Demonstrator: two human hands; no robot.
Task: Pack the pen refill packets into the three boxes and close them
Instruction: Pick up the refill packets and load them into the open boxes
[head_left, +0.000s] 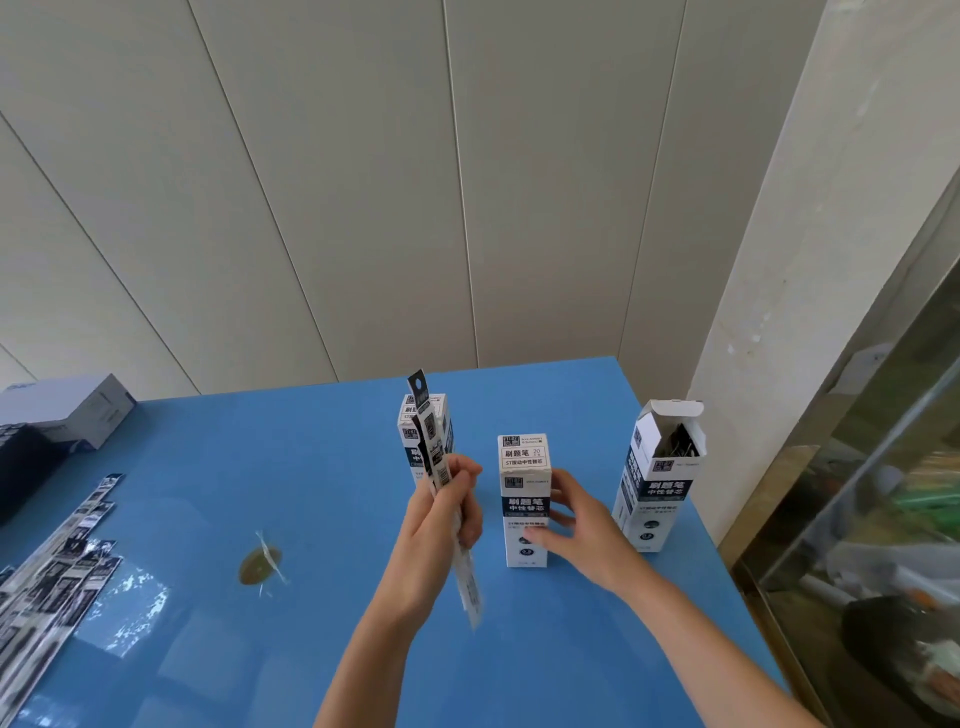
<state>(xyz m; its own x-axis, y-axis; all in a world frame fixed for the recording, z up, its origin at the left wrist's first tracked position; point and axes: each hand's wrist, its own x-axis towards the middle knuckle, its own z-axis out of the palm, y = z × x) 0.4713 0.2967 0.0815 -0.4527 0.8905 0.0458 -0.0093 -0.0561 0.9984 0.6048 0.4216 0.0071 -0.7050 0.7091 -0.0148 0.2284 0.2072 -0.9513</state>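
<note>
A glossy blue table (311, 467) runs back to a pale panelled wall (363, 182). The middle box (524, 499) stands upright and closed near the table's centre. Right of it, near the table's right edge, a second box (657, 483) stands with its top flap open; left of it and farther back a third box (423, 431) is partly hidden. The left hand (441, 519) is clenched around a bundle of refill packets (436, 467) — long, narrow, black-and-white printed strips — held up just left of the middle box. The right hand (576, 525) touches that box's right side, fingers loosely spread. More packets (57, 582) lie fanned far left of it, at the table's left edge; bare surface lies between.
</note>
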